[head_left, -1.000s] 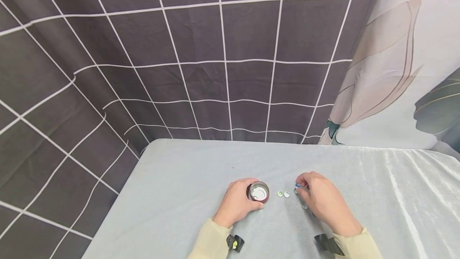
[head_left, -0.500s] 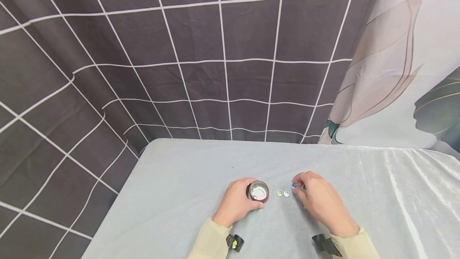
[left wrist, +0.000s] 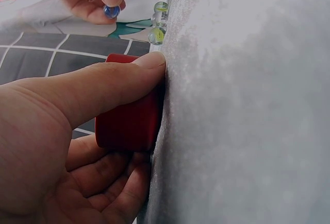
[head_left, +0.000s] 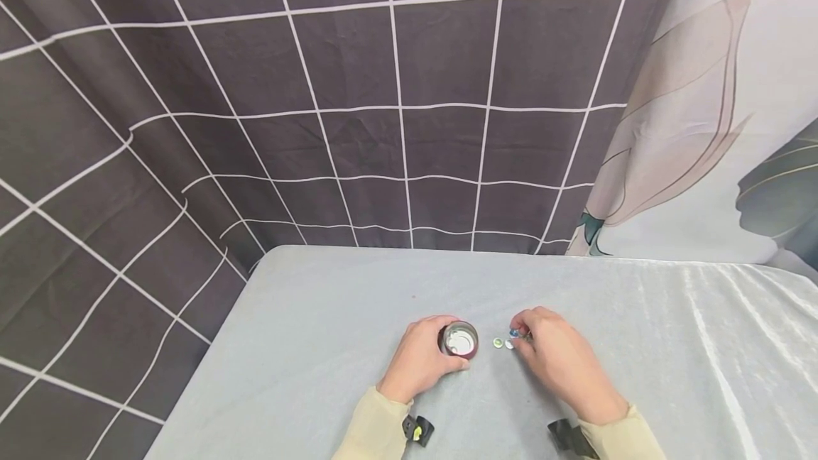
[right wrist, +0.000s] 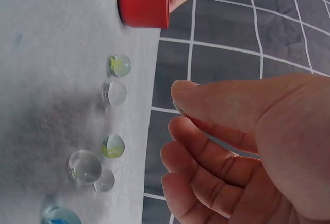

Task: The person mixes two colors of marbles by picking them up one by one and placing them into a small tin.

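My left hand grips a small round red tin, thumb on one side and fingers on the other. The tin stands upright on the cloth, its silvery inside facing up. Between thumb and forefinger, my right hand pinches a blue glass marble, raised over the table to the right of the tin. Below the right hand, a clear marble with yellow-green inside and a colourless marble lie side by side on the cloth. In the right wrist view, the thumb mostly hides the held marble.
Farther along the cloth lie another yellow-green marble, a larger clear marble, a small clear one and a blue one. The pale cloth-covered table ends at a dark grid-patterned curtain.
My right hand has moved left with the blue marble, toward the tin, and is now over the colourless marble. The left hand and the tin have stayed in place.
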### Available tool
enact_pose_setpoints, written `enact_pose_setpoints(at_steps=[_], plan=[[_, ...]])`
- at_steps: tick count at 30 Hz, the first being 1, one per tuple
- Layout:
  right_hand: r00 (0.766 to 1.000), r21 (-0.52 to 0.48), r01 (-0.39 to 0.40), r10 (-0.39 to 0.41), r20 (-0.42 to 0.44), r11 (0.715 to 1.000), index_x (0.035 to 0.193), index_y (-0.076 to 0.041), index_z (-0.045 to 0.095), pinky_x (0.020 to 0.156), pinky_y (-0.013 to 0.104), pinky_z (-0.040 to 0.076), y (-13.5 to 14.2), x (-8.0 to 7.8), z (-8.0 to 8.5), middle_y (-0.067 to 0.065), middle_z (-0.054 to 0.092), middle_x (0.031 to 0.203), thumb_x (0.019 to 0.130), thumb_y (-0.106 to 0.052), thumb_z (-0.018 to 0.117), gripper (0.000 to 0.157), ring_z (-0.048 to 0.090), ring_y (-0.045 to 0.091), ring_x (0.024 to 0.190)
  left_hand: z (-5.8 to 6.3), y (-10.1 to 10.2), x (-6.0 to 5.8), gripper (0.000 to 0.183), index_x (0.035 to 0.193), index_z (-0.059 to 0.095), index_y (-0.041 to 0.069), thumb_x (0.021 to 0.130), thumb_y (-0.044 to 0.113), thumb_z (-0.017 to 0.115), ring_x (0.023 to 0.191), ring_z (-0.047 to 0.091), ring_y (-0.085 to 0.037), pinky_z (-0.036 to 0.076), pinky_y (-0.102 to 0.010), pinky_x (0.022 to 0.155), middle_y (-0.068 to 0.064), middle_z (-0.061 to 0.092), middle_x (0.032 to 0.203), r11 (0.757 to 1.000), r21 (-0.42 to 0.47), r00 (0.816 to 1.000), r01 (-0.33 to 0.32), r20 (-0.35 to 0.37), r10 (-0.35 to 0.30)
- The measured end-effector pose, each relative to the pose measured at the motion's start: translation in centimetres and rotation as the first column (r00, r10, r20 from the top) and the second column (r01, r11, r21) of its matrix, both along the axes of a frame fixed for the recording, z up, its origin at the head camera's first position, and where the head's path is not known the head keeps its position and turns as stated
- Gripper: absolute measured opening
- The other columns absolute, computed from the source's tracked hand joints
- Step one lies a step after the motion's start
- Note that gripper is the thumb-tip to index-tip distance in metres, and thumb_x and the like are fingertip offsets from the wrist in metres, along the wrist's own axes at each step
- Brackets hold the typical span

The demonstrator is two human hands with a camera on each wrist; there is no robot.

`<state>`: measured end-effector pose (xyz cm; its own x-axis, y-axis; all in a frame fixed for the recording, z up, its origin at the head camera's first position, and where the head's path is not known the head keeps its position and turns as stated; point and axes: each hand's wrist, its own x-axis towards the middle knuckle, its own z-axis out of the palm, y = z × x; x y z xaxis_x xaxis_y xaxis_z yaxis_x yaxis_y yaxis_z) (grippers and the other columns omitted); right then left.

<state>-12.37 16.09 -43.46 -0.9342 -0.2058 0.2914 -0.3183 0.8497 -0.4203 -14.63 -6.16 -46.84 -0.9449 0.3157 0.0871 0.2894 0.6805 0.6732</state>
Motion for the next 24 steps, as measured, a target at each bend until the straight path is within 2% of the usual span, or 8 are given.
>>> enact_pose_setpoints(at_steps=[17,24], plan=[[1.0,0.012,-0.02,0.02,0.007,1.0,0.09,-0.013,0.069,0.067,0.038,0.053,-1.0,0.2,-0.2,-0.005,0.061,0.083,0.077,-0.007,0.081,0.019,0.058,0.012,0.075,-0.1,0.0,-0.1,0.052,0.117,0.072,0.012,0.068,0.019,0.091,0.105,0.066,-0.015,0.052,-0.032,0.096,0.003,0.073,0.109,1.0,0.012,1.0,0.017,-0.019,-0.017],[1.0,0.0,-0.022,0.022,0.011,1.0,0.09,-0.013,0.07,0.067,0.038,0.054,-1.5,0.3,-0.2,-0.006,0.062,0.083,0.078,-0.007,0.081,0.018,0.058,0.012,0.075,-0.1,-0.1,-0.1,0.054,0.118,0.071,0.011,0.068,0.02,0.091,0.108,0.065,-0.018,0.05,-0.035,0.098,0.001,0.073,0.11,1.0,-0.007,1.0,0.011,-0.025,-0.011]])
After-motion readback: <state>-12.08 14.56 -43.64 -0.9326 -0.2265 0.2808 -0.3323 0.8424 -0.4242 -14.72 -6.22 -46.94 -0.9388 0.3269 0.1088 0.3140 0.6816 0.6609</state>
